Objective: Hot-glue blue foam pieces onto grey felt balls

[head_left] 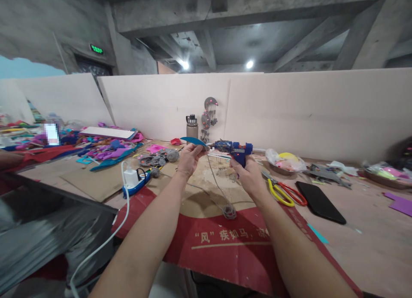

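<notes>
My left hand is raised over the table and pinches a thin blue felt piece, shaped like a leaf, by its right end. My right hand is wrapped round the handle of a blue hot glue gun. The gun's nozzle points left and sits right at the end of the felt piece. Both forearms reach out from the bottom of the view above a red printed cardboard sheet.
Yellow and red scissors and a black phone lie right of my hands. A power strip with a white charger is on the left. A flask, piles of coloured felt and white partition boards stand behind.
</notes>
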Tool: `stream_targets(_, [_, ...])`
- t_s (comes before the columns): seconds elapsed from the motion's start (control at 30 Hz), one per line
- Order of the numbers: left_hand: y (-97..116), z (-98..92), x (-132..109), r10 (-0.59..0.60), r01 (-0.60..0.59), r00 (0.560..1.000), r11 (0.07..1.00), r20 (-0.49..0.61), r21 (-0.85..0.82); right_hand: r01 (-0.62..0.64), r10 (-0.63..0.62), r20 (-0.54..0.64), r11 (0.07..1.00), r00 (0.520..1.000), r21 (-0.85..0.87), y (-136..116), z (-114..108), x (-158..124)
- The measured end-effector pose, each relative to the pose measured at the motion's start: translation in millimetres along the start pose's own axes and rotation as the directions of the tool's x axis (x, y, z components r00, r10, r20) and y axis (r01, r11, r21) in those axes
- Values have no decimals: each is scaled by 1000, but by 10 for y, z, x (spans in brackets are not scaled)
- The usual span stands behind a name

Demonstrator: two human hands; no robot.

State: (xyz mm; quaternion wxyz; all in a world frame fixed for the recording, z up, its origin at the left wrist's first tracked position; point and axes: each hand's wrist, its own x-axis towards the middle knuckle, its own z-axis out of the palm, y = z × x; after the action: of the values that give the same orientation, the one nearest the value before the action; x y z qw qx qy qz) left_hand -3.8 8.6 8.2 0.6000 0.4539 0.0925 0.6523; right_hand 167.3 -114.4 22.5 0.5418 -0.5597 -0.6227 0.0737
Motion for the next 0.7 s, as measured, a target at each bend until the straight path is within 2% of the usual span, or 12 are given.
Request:
stream_targets(0.1, [11, 18, -10, -26, 26, 999, 1000, -28, -13, 1, -1, 3, 1000, 1000, -7, 15, 6, 4])
stream_targets(0.33, [-5, 3, -10, -33, 33, 999, 999, -14, 11, 28, -28, 11, 998, 1000, -61, 35, -18, 24])
stream_targets(0.47, [-10, -14, 0, 5, -5, 1000, 1000, 16, -11, 57, -54, 32, 993, 998, -104, 63, -62, 38])
stream_targets(0.57, [-13, -23, 10, 26, -26, 1000, 999, 11, -20, 36, -33, 48, 998, 998, -54, 100, -62, 46])
stream_targets(0.7, [-33, -12, 18, -14, 14, 999, 1000, -50, 8, -49, 47, 22, 996, 999, 74, 233, 16, 92])
